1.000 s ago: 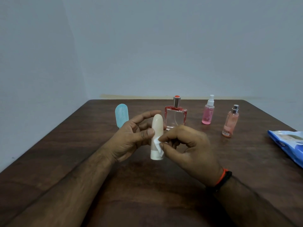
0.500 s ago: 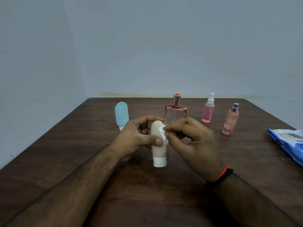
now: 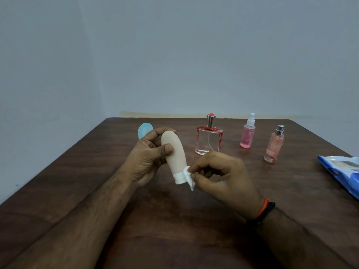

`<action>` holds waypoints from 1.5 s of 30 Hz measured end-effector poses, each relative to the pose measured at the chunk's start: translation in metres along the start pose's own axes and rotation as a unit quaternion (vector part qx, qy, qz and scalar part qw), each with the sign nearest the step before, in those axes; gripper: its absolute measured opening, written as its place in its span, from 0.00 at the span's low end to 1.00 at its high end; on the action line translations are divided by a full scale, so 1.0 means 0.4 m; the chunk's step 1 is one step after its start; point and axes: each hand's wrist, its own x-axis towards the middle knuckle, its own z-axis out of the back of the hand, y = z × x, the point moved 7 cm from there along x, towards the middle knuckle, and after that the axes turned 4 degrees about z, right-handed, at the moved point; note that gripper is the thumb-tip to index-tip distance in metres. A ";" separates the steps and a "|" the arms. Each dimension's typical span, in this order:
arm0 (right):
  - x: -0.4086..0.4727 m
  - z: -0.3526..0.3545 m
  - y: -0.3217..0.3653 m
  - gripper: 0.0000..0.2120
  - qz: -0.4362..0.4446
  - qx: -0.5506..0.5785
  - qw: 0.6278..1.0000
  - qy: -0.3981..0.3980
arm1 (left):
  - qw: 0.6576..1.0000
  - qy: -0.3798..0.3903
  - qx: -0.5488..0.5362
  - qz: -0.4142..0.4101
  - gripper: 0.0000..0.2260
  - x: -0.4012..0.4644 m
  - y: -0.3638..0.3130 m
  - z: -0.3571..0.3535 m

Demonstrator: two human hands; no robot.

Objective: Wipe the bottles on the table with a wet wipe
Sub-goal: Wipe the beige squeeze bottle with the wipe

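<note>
Your left hand point(image 3: 147, 158) grips beige squeeze bottle point(image 3: 174, 152) above table point(image 3: 174, 230) centre, thumb across upper body, fingers curled behind; bottle tilted, white cap down. Your right hand point(image 3: 219, 175) pinches folded wet wipe point(image 3: 188, 176) between thumb and forefinger, wipe touching bottle at cap shoulder, below left grip. Blue bottle point(image 3: 144, 130) partly hidden behind left hand. Perfume bottle point(image 3: 208, 138), pink spray bottle point(image 3: 247, 134), peach spray bottle point(image 3: 274, 147) upright toward far edge. Wipes pack point(image 3: 342, 171) at right edge.

A plain room, likely in a home: bare grey walls point(image 3: 194, 55) meet in a corner behind a dark wooden table point(image 3: 174, 230). Toiletries stand along the tabletop's far edge, perfume bottle point(image 3: 208, 138) and spray bottles point(image 3: 247, 133) among them, with a wipes pack point(image 3: 342, 171) at its right edge.
</note>
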 end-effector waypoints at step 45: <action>0.006 0.048 0.006 0.11 0.048 -0.037 0.992 -0.113 | 0.934 -0.010 0.347 -0.085 0.33 -0.032 -0.037 -0.091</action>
